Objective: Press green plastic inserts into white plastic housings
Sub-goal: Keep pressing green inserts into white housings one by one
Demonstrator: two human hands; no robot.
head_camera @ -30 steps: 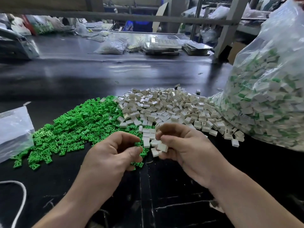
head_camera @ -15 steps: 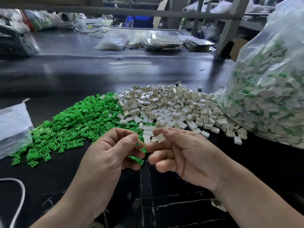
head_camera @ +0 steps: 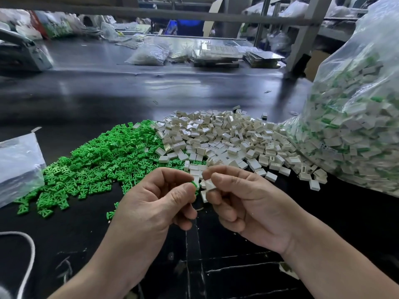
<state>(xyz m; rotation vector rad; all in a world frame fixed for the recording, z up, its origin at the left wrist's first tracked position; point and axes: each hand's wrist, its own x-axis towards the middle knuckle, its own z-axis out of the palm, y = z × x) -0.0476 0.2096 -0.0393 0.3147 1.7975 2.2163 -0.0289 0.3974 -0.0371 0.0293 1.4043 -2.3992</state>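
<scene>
Head cam looks down at both hands, held just above the near edge of the table (head_camera: 108,93). Thumb and forefinger of the left hand (head_camera: 151,203) are pinched on one green insert (head_camera: 195,183). The right hand (head_camera: 248,208) pinches a white housing (head_camera: 209,184) the same way, with its other fingers curled under. The two parts sit tip to tip. I can't tell if the insert has started into the slot, so I'd call this one lined up but not pressed home.

Progress-wise, the big clear bag (head_camera: 349,126) at the right edge is stuffed with white-and-green pieces. They look like finished ones to me, so a lot is done. Plenty left though: a wide pile of loose green inserts (head_camera: 103,160) toward the left edge and a heap of empty white housings (head_camera: 226,139) mid-table, touching where they meet.
</scene>
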